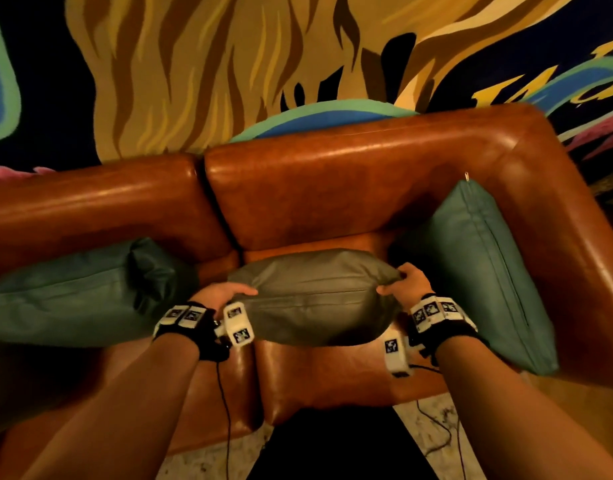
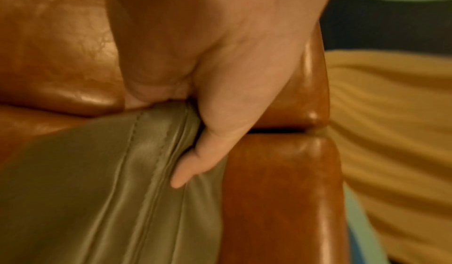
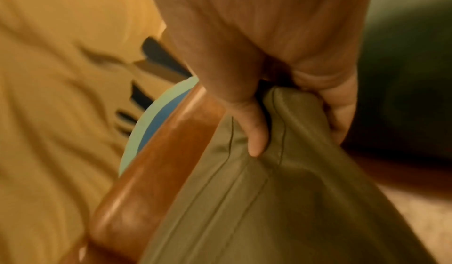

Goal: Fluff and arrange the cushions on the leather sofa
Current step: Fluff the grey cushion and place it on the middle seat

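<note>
Both hands are gripping the grey-olive cushion (image 1: 315, 296) at its two short ends: left hand (image 1: 219, 293) is wrapping the left end, thumb lying on top along the seam, and right hand (image 1: 407, 283) is pinching the bunched right corner, thumb and fingers curled round it. Cushion is sitting over the right seat of the leather sofa (image 1: 350, 188), near the front edge; contact underneath is not visible. Teal cushion (image 1: 73, 292) is lying to the left, another teal cushion (image 1: 482, 271) is leaning on the armrest at right. Cover is looking smooth and likely slippery, filling soft and light, since the corner is collapsing under the pinch. Seamed ends and corners are likely giving the safest hold for fluffing; a flat-face grip would probably be sliding.
</note>
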Motion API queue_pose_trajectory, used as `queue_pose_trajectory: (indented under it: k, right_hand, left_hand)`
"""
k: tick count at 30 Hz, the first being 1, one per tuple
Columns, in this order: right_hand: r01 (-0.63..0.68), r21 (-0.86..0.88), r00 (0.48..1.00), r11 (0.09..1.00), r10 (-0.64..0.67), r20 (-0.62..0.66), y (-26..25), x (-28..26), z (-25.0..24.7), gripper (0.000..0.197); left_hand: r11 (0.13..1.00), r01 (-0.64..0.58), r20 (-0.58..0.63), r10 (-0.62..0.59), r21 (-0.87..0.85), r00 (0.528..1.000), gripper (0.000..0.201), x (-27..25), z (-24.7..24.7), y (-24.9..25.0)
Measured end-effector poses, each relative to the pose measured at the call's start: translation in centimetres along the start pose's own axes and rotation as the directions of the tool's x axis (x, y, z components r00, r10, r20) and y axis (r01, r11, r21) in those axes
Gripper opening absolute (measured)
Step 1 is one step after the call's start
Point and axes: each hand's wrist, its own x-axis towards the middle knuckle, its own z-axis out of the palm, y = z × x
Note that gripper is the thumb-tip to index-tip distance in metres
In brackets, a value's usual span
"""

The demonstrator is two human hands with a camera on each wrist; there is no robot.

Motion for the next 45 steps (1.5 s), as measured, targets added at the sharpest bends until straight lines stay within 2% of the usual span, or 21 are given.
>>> queue_pose_trajectory:
  k: [2, 4, 7, 9, 11, 13, 15, 17, 19, 21, 23, 25, 26, 27, 30, 32, 33, 35, 39, 43, 45]
  right_hand:
    - [-0.048, 0.189, 0.999, 0.981, 0.045, 0.019, 1.0, 0.5, -1.0, 0.059]
    - [0.002, 0.297, 1.000, 0.955, 0.000, -0.006, 1.6, 0.8, -1.9, 0.069]
    - [0.071, 0.447, 0.995, 0.892, -0.094, 0.030, 1.0, -0.7, -3.5, 0.054]
    - [0.052, 0.565, 0.978, 0.823, -0.156, 0.137, 1.6, -0.7, -5.0, 0.060]
    - [0.061, 0.593, 0.972, 0.803, -0.183, 0.147, 2.3, -0.4, -6.2, 0.071]
    - [0.144, 0.495, 0.984, 0.857, -0.179, 0.023, 2.8, 0.0, -6.3, 0.052]
    - [0.183, 0.418, 0.983, 0.890, -0.150, -0.109, 3.0, 0.7, -5.9, 0.037]
    - [0.177, 0.424, 0.983, 0.888, -0.143, -0.111, 2.7, 1.0, -6.0, 0.034]
    - [0.165, 0.505, 0.983, 0.847, -0.182, -0.017, 3.1, 1.6, -6.7, 0.029]
    - [0.130, 0.590, 0.981, 0.797, -0.190, 0.041, 4.0, 2.3, -7.1, 0.035]
    - [0.126, 0.507, 0.992, 0.853, -0.102, -0.075, 4.8, 2.8, -6.7, 0.046]
    - [0.164, 0.058, 0.928, 0.985, -0.134, -0.347, 4.5, 2.3, -4.9, 0.050]
    - [0.236, -0.165, 0.859, 0.958, -0.285, -0.426, 3.7, 1.2, -3.1, 0.053]
    - [0.390, -0.291, 0.790, 0.873, -0.480, -0.381, 2.5, -0.4, -0.9, 0.057]
    - [0.787, -0.302, 0.588, 0.538, -0.802, 0.105, -1.8, -5.6, 8.5, 0.064]
    - [0.875, -0.334, 0.462, 0.351, -0.813, 0.355, -4.0, -8.6, 14.2, 0.060]
    - [0.885, -0.361, 0.436, 0.294, -0.794, 0.424, -4.4, -9.0, 16.1, 0.059]
    - [0.859, -0.458, 0.455, 0.230, -0.753, 0.476, -3.7, -7.4, 17.8, 0.059]
    - [0.733, -0.674, 0.519, 0.095, -0.718, 0.463, 1.4, -1.3, 14.1, 0.068]
    - [0.519, -0.797, 0.724, 0.308, -0.655, 0.217, 5.6, 2.5, 7.3, 0.068]
    - [0.417, -0.827, 0.790, 0.376, -0.600, 0.126, 6.5, 3.1, 4.4, 0.070]
  left_hand:
    - [0.998, -0.025, -0.036, 0.023, -0.051, 0.999, 0.051, -2.4, -0.4, 0.7]
    - [0.989, -0.094, -0.109, 0.082, -0.118, 0.991, 0.044, -3.6, -0.3, 0.4]
    - [0.949, -0.259, -0.261, 0.208, -0.178, 0.942, 0.034, -3.3, 0.8, -0.4]
    - [0.937, -0.308, -0.372, 0.348, 0.163, 0.861, 0.035, -2.8, 1.1, -0.5]
    - [0.817, -0.236, -0.393, 0.479, 0.526, 0.785, 0.053, -2.4, 0.8, -0.7]
    - [0.785, -0.229, -0.411, 0.520, 0.575, 0.749, 0.062, -2.1, 0.7, -0.9]
    - [0.815, -0.254, -0.437, 0.510, 0.520, 0.741, 0.068, -1.4, 0.8, -1.2]
    - [0.844, -0.346, -0.399, 0.507, 0.409, 0.764, 0.068, -0.8, 0.7, -1.6]
    - [0.912, -0.406, -0.378, 0.399, 0.065, 0.836, 0.059, -0.5, 0.2, -2.4]
    - [0.878, -0.427, -0.321, 0.348, -0.219, 0.881, 0.051, -0.8, 0.8, -3.3]
    - [0.831, -0.469, -0.305, 0.382, -0.299, 0.872, 0.027, -1.9, 2.8, -3.6]
    - [0.795, -0.516, -0.330, 0.417, -0.318, 0.847, 0.008, -2.7, 5.1, -4.0]
    - [0.780, -0.526, -0.332, 0.425, -0.338, 0.842, 0.008, -3.2, 6.2, -4.1]
    - [0.766, -0.542, -0.321, 0.447, -0.345, 0.835, 0.010, -3.8, 7.1, -4.1]
    - [0.763, -0.627, -0.309, 0.564, -0.159, 0.765, 0.021, -4.5, 8.3, -4.2]
    - [0.767, -0.628, -0.326, 0.632, 0.130, 0.703, 0.017, -4.6, 8.2, -4.2]
    - [0.758, -0.596, -0.325, 0.652, 0.266, 0.685, 0.020, -4.4, 7.8, -4.3]
    - [0.756, -0.544, -0.343, 0.651, 0.363, 0.677, 0.034, -3.8, 6.6, -4.8]
    - [0.848, -0.458, -0.355, 0.528, 0.268, 0.771, 0.044, -2.6, 4.0, -6.6]
    - [0.869, -0.466, -0.346, 0.494, 0.165, 0.798, 0.049, -1.2, 3.2, -6.9]
    - [0.862, -0.492, -0.334, 0.503, 0.122, 0.797, 0.044, -0.6, 3.4, -6.9]
